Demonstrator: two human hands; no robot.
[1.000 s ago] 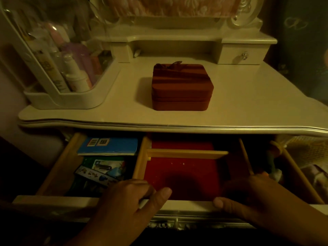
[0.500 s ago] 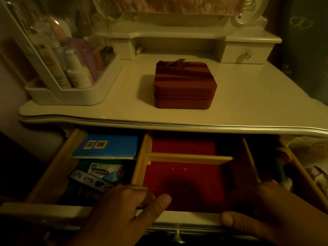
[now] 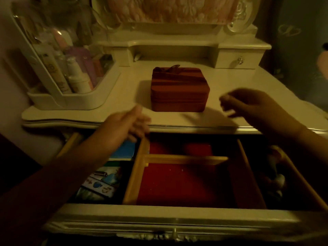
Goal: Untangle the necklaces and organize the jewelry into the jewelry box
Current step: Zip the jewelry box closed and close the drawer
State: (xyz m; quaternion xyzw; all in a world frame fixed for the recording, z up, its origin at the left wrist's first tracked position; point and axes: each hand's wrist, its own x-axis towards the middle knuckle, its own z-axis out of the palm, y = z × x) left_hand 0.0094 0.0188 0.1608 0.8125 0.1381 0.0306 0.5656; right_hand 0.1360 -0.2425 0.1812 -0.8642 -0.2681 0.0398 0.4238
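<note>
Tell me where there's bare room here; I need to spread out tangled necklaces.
Free: the tabletop right of the jewelry box, up to the small drawer unit, though the right hand hovers over its front; and the drawer's red-lined middle compartment. Crowded: the cosmetics organizer fills the left rear, packets fill the drawer's left compartment.

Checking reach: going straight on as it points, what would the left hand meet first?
The left hand would likely meet the red jewelry box first; blur makes depth unsure.

text: none legible | tubes: print blurred | drawer cards: print too small
</note>
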